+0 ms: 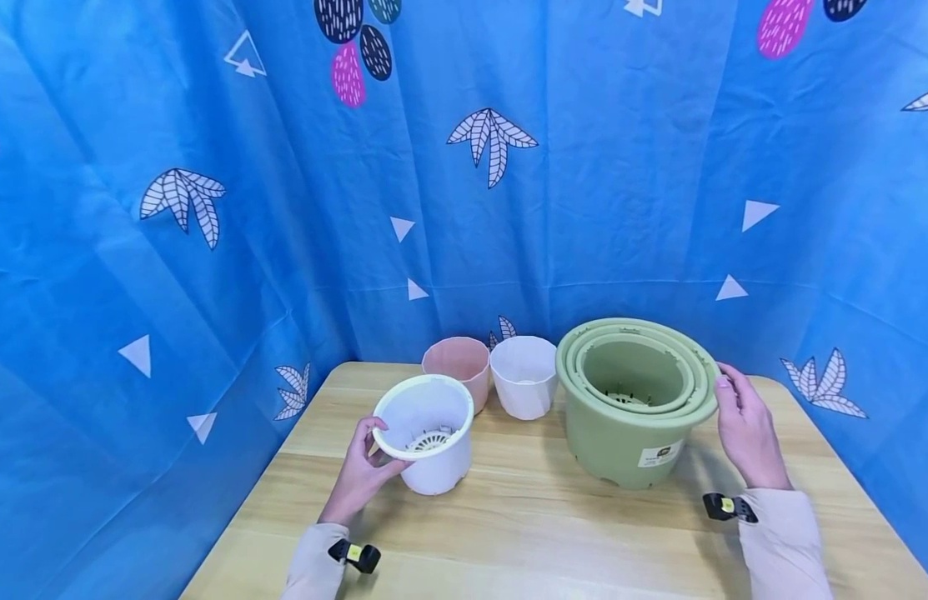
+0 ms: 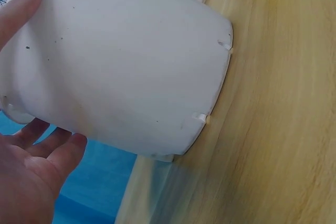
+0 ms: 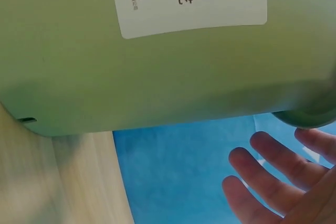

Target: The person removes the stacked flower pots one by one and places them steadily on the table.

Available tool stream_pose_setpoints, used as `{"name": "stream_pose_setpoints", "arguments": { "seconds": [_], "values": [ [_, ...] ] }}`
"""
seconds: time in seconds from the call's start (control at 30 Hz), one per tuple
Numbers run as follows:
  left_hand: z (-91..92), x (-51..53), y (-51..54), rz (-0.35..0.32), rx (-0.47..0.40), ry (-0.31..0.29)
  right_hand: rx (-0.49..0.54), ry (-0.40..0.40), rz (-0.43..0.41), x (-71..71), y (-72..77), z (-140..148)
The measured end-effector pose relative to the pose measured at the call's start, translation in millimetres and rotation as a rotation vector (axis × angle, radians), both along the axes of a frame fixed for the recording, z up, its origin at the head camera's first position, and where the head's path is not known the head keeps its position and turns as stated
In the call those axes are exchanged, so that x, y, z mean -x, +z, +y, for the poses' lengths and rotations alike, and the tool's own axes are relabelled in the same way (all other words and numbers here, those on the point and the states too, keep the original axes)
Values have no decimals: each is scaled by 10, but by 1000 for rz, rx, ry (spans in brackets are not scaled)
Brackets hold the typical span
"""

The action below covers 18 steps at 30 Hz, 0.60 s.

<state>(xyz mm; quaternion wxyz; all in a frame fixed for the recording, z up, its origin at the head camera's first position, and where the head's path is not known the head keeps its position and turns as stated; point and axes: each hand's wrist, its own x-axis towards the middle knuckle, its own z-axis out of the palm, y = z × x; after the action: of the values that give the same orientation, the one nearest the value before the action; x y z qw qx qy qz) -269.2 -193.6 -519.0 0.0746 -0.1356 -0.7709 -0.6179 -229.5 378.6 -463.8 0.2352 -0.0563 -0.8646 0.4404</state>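
On the left of the table, a white flower pot [image 1: 436, 479] with a slotted bottom stands by my left hand [image 1: 358, 475]. That hand holds it by the rim, the thumb at the near side and fingers at the outer left. In the left wrist view the white pot's side fills much of the picture, small dark specks on it. To the right are nested green flower pots [image 1: 621, 450], the outermost bearing a white label [image 3: 194, 3]. My right hand [image 1: 752, 433] touches their right rim; in the right wrist view its fingers [image 3: 262, 177] are spread and fairly straight.
Behind the white pot stand a small pink pot [image 1: 458, 358] and a small faceted white pot [image 1: 525, 387], side by side. The wooden table [image 1: 524, 542] meets a blue patterned curtain [image 1: 621, 208] at the back and sides.
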Motion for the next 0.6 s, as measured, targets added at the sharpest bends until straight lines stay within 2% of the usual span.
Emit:
{"name": "stream_pose_setpoints", "arguments": {
  "seconds": [0.3,0.6],
  "values": [
    [8,-8,8,3,-6,-13,19,10,12,-4,-4,5],
    [-17,-38,-21,-23,49,-11,-14,-6,33,-5,10,-10]
  ]
}}
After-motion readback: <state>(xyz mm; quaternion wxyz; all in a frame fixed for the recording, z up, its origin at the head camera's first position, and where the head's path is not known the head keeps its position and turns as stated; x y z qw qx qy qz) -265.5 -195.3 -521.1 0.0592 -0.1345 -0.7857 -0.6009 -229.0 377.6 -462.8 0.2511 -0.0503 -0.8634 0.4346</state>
